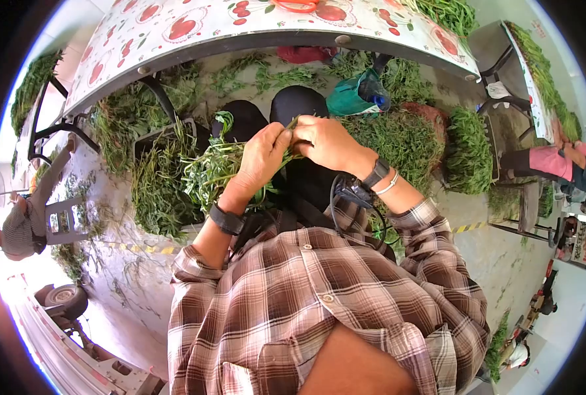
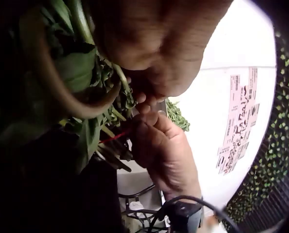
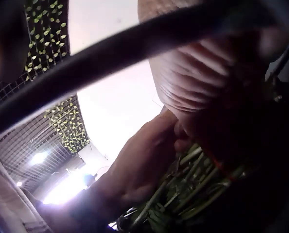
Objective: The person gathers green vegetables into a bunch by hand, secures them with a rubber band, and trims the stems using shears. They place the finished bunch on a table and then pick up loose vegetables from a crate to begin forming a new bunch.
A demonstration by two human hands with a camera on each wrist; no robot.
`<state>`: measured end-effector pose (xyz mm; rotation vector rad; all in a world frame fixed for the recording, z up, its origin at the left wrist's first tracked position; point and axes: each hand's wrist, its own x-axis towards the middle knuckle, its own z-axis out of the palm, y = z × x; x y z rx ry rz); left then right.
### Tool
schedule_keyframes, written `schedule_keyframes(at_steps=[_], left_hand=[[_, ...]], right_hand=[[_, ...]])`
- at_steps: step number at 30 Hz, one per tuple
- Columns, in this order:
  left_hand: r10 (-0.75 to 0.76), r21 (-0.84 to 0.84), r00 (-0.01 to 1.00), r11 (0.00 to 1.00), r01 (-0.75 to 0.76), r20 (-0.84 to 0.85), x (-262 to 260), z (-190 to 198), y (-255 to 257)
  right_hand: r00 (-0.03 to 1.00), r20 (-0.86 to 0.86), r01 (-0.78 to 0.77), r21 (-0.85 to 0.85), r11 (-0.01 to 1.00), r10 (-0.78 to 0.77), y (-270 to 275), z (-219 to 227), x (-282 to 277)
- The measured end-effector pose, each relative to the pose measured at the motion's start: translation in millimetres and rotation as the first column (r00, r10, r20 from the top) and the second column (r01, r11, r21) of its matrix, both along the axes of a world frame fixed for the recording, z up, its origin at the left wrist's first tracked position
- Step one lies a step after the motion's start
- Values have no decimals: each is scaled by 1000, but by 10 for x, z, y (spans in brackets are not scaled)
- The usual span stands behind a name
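Holding: a bunch of green stalks [image 1: 217, 168], gripped by the left hand [image 1: 256, 161] with fingers curled round the stems, in front of the person's lap, just below the table edge [image 1: 253, 41]. The right hand [image 1: 329, 141] met the left at the stem ends, fingertips pinching the stalks; a thin red band [image 2: 116, 136] crossed the stems there, seen from the left wrist. Leafy tops drooped to the person's left. Each wrist carried a black strap. Surroundings: patterned table with red fruit print; heaps of cut greens [image 1: 405, 141] on the floor on both sides; a teal bag [image 1: 357, 94] beyond the knees; another person in pink [image 1: 556, 161] seated well apart.
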<state>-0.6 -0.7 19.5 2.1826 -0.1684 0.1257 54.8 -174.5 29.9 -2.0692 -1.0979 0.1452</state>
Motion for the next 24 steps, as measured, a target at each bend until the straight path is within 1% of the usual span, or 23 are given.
schedule_keyframes(at_steps=[2, 4, 5, 6, 7, 8, 10, 11, 13, 14, 15, 16, 17, 18, 20, 21, 23, 24], left_hand=[[-15, -31, 1000, 999, 16, 18, -17, 46, -15], [-78, -36, 992, 996, 82, 97, -30, 78, -12], [-73, -39, 992, 996, 77, 99, -36, 98, -6], [-105, -1, 989, 994, 105, 102, -46, 118, 1], [-135, 37, 986, 991, 132, 102, -62, 127, 1], [-128, 33, 987, 992, 126, 101, -78, 114, -3], [-145, 114, 972, 985, 126, 184, -98, 66, -19], [-141, 111, 973, 986, 122, 185, -104, 18, -11], [-136, 83, 951, 990, 117, 278, -107, -67, 4], [-132, 80, 951, 990, 114, 279, -110, -111, 9], [-123, 40, 943, 992, 116, 309, -111, -115, 10], [-112, -1, 935, 993, 119, 338, -114, -120, 13], [-109, -3, 935, 993, 117, 337, -127, -122, 14], [-102, -14, 936, 994, 113, 337, -143, -94, 4], [-96, -26, 936, 993, 112, 338, -164, -79, -7], [-103, -15, 938, 993, 114, 331, -166, -82, -3], [-110, -4, 940, 993, 117, 323, -163, -89, -5], [-112, 1, 941, 993, 118, 320, -163, -87, -5]], right_hand=[[997, 58, 59, -132, 989, -52, -15, 76, -13], [995, 81, 70, -130, 989, -60, -20, 118, -22], [992, 102, 82, -122, 989, -69, -22, 133, -29], [993, 103, 76, -126, 989, -63, -26, 145, -37], [992, 99, 89, -112, 990, -78, -36, 157, -51], [991, 95, 102, -98, 990, -92, -33, 165, -68], [988, 127, 98, -83, 992, -87, 0, 197, -137], [983, 161, 100, -63, 993, -89, 15, 208, -164], [984, 159, 91, -41, 995, -84, 28, 200, -188], [984, 155, 86, -16, 996, -82, 33, 197, -192], [985, 156, 83, -18, 996, -79, 18, 197, -154], [994, 101, 29, 56, 998, -35, -13, 196, -74], [999, 49, -20, 132, 991, 13, -22, 193, -5], [999, 49, -21, 130, 991, 15, -7, 188, 40], [956, 253, 136, 71, 988, -150, 18, 177, 114], [955, 255, 139, 70, 988, -153, 38, 143, 152], [944, 330, -14, 6, 1000, 11, 75, 41, 196], [944, 331, -13, 8, 1000, 10, 69, 21, 190]])
